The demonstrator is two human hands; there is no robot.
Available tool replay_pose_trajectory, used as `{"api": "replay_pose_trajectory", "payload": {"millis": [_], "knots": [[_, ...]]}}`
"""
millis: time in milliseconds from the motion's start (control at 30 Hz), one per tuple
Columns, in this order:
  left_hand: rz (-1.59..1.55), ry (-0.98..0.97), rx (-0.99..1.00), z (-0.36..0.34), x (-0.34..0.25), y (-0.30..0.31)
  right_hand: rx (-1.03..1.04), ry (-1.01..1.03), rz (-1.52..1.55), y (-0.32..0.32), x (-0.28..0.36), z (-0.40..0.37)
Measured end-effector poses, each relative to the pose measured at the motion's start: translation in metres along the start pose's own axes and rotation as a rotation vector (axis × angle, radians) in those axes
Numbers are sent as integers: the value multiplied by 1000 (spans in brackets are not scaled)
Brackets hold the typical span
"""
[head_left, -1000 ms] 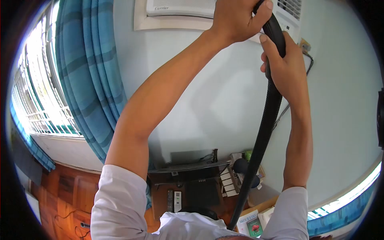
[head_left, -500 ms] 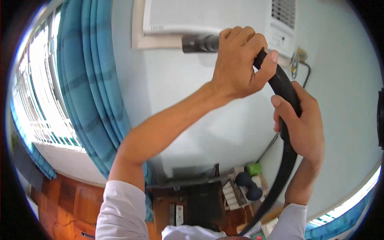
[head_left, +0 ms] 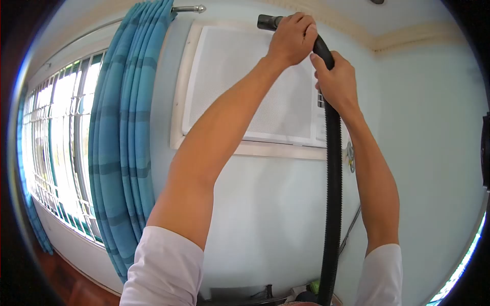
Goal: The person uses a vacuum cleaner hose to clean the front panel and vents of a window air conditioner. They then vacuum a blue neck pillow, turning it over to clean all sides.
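Note:
High up near the top edge of the air conditioner's wooden frame (head_left: 181, 92), my left hand (head_left: 294, 38) is wrapped round the black vacuum tube just behind its nozzle (head_left: 266, 22). My right hand (head_left: 338, 79) grips the same tube a little lower and to the right, where it bends downward. From there the ribbed black hose (head_left: 333, 204) hangs almost straight down past the right side of the white air conditioner (head_left: 255, 86). The nozzle points left, against or close to the wall above the unit; contact cannot be made out.
Blue curtains (head_left: 122, 102) hang at the left from a metal rod (head_left: 189, 9), beside a barred window (head_left: 61, 137). A cable (head_left: 350, 229) runs down the wall behind the hose. Dark objects (head_left: 268, 291) show at the bottom.
The view has tilted upward. Both hands have raised the tube and nozzle from below the air conditioner's lower edge to above the unit, and the hose now hangs straighter.

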State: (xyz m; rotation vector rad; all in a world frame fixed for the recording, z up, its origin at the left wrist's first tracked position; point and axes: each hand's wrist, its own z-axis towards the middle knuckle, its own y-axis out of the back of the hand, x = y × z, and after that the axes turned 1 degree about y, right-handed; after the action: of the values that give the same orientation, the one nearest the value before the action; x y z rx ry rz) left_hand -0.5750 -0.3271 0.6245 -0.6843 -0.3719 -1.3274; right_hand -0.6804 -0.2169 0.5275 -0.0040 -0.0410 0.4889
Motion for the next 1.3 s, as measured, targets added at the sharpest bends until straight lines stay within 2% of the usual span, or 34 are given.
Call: {"api": "replay_pose_trajectory", "payload": {"millis": [33,100,233,333,367,433,467,633,1300], "knots": [[4,-5,1,-1,8,0,-2,3,5,-8,-7,6],[45,41,153,-2,27,0,-11,8,4,-24,-19,16],[71,-24,165,-14,46,-3,-40,11,51,-48,-43,22],[75,-77,205,-20,60,-5,27,-25,72,-57,-52,22],[80,-66,215,-24,59,-4,17,20,39,-58,-56,23],[45,-137,97,-28,52,-4,13,51,8,-61,-59,20],[107,-128,153,-29,54,-4,48,24,41,-59,-55,19],[90,-87,158,-33,49,-6,127,-15,74,-47,-43,11],[-20,-17,84,-72,-3,9,208,-87,46,-23,-28,-47]]}}
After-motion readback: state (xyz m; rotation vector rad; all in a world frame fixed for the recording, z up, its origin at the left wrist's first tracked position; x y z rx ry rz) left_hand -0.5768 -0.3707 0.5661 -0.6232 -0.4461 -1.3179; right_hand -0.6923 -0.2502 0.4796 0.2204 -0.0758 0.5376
